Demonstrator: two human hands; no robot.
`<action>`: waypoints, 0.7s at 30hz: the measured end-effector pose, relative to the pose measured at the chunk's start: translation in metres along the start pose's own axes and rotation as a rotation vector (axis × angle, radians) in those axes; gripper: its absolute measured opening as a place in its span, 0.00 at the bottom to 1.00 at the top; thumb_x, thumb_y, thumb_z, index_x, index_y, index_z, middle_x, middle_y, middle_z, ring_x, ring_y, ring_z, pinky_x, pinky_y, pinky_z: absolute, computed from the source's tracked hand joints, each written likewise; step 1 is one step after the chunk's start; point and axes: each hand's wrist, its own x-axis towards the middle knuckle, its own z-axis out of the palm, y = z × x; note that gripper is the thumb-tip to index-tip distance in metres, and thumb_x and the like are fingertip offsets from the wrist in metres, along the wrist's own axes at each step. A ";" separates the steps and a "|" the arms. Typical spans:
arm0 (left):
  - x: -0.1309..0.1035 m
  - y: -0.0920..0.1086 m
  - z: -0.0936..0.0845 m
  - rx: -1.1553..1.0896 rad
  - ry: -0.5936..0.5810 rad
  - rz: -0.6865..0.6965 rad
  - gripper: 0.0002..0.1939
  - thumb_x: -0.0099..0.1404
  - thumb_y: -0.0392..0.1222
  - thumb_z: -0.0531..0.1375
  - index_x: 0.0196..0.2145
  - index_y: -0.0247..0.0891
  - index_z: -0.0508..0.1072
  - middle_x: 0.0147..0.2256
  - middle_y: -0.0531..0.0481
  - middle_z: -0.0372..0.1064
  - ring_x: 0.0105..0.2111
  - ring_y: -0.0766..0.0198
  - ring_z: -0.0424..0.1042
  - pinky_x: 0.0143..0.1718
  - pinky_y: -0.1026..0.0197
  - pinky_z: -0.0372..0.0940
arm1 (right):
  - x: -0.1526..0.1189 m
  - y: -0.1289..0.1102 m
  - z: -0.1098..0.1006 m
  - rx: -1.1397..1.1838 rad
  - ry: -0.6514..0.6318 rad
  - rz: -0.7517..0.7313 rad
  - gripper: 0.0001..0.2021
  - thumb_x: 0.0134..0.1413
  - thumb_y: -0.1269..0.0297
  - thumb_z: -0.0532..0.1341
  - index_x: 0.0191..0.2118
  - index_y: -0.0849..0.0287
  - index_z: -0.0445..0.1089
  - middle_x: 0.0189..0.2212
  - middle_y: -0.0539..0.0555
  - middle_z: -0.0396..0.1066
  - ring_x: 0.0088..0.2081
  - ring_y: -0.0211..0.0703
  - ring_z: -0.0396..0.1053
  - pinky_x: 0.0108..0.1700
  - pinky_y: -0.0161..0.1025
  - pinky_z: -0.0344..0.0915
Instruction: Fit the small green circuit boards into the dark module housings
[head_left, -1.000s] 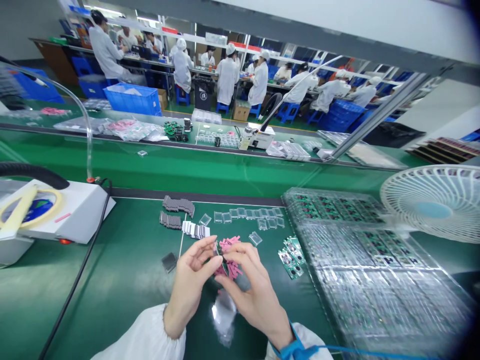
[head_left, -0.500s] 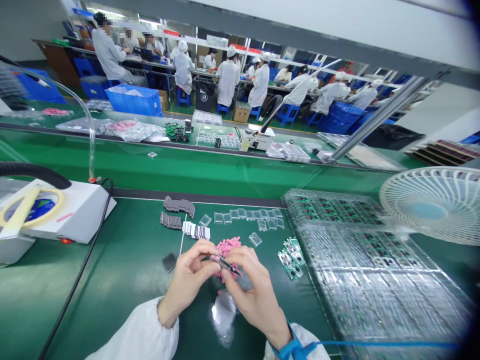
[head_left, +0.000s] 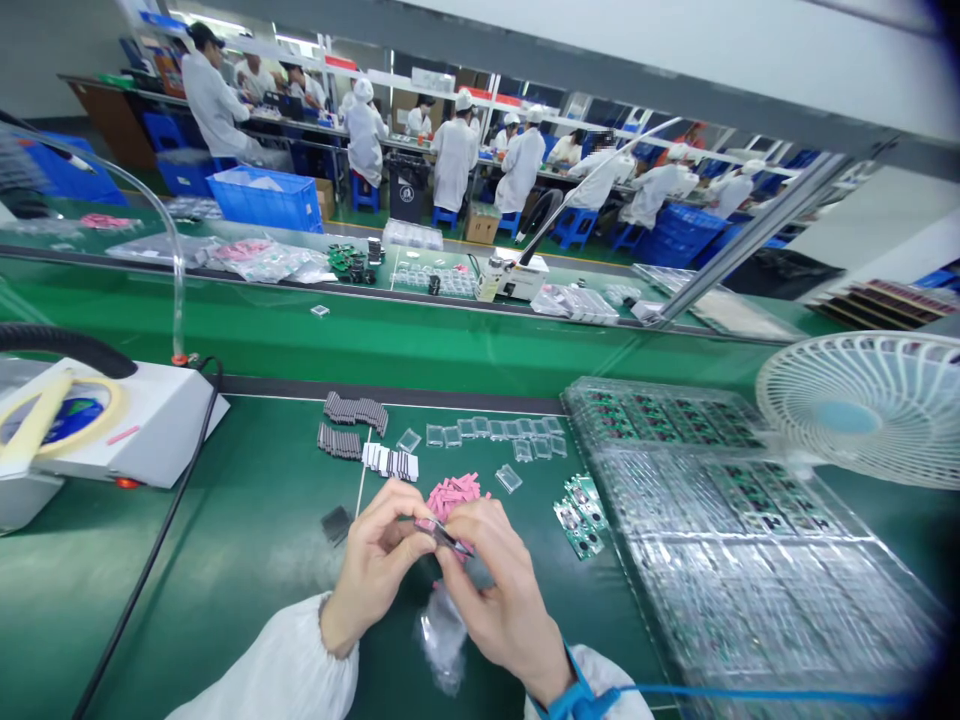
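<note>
Workbench of green colour is spread under everything that is handled. On its right part, large transparent trays are placed, and green boards can be seen inside some of their compartments. Beside the far part of these trays, a white fan is set at the right edge of the view. At the left, a white machine is stood, with a black cable hung from it. In the middle, the right hand is raised above the bench, and its wrist is circled by a blue band. Opposite to it, the left hand is held at almost the same height. Below and between the wrists, a clear plastic bag is laid. Just beyond the fingers, pink strips are heaped, partly covered by the hands. To the right, a few circuit boards are overlapped. Between the two hands, a thin dark piece is pinched by the fingertips of both, tilted downward to the right; its details are too small to be told.
</note>
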 end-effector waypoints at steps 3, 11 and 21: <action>0.001 0.003 0.002 -0.022 0.010 -0.016 0.02 0.59 0.39 0.68 0.32 0.40 0.80 0.32 0.49 0.66 0.33 0.62 0.67 0.32 0.62 0.67 | 0.000 0.003 0.000 0.075 0.028 0.011 0.09 0.60 0.76 0.58 0.42 0.56 0.66 0.36 0.55 0.70 0.39 0.45 0.68 0.41 0.45 0.66; 0.005 0.009 -0.001 0.040 -0.141 -0.007 0.07 0.60 0.36 0.67 0.38 0.42 0.81 0.33 0.48 0.67 0.35 0.61 0.68 0.36 0.61 0.67 | 0.000 0.012 -0.013 0.120 -0.017 0.010 0.10 0.61 0.76 0.59 0.44 0.54 0.68 0.38 0.54 0.73 0.42 0.47 0.70 0.45 0.47 0.66; -0.002 0.012 0.007 0.246 -0.092 0.114 0.05 0.62 0.33 0.66 0.35 0.42 0.79 0.31 0.49 0.67 0.33 0.62 0.67 0.35 0.61 0.63 | -0.010 0.013 -0.004 0.237 0.082 0.051 0.09 0.60 0.76 0.60 0.43 0.55 0.70 0.36 0.55 0.72 0.39 0.46 0.70 0.42 0.46 0.68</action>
